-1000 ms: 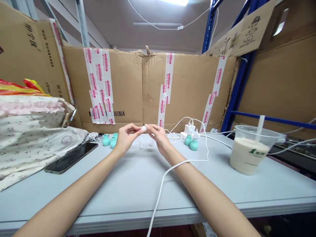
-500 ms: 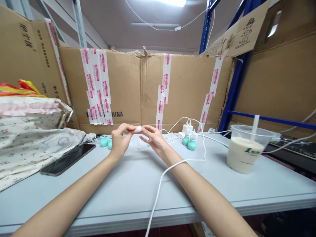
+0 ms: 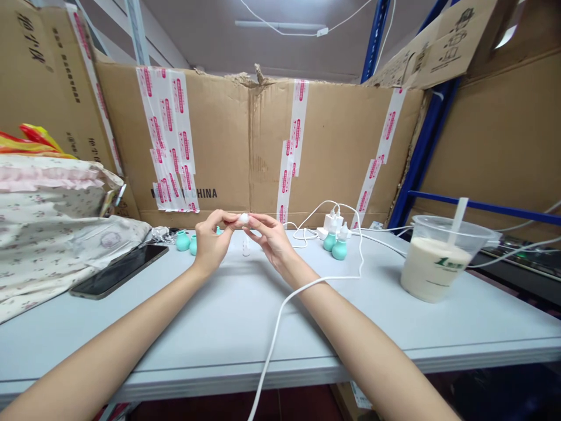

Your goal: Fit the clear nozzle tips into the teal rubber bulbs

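Observation:
A small white rounded piece [image 3: 244, 218], too small to name surely, is pinched between the fingertips of both my hands above the table. My left hand [image 3: 211, 241] grips it from the left, closed at thumb and forefinger. From the other side my right hand [image 3: 272, 241] pinches it, its lower fingers loosely bent. Just below stands a small clear tube [image 3: 246, 248]. Teal bulbs with open necks [image 3: 182, 241] sit left of my left hand, one partly hidden by it. To the right are two teal bulbs with clear pointed tips [image 3: 339, 249].
A white cable [image 3: 280, 316] runs across my right forearm from a charger [image 3: 332, 220]. A cup of milky drink [image 3: 433, 269] with a straw stands right. At left lie a phone [image 3: 118, 272] and a flowered cloth bag [image 3: 48, 234]. Cardboard [image 3: 219, 134] walls the back.
The head view has tilted down slightly. Both hands still pinch the white piece, which now looks rounder and more end-on, with the fingertips closer around it.

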The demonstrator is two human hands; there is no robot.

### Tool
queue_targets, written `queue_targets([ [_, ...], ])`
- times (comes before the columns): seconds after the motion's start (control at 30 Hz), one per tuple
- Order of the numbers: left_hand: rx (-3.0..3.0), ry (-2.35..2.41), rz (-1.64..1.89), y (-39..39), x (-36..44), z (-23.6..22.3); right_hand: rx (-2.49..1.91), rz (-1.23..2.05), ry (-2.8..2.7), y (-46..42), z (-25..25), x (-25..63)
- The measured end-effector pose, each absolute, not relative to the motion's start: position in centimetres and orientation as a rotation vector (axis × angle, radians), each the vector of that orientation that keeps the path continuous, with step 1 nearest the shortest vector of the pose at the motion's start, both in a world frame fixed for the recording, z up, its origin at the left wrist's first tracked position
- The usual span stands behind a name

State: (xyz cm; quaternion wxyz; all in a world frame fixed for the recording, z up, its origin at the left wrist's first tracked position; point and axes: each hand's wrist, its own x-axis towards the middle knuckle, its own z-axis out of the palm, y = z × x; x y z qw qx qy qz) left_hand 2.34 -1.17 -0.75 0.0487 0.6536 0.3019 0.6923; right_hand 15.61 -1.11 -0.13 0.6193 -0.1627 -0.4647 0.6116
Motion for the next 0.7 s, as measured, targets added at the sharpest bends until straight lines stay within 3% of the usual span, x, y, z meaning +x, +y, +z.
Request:
queue_targets([
  [0.7,2.040,0.860,1.819,-1.2,2.5,-0.1,-0.372,1.672,-1.291,0.5,-0.5,18.6],
])
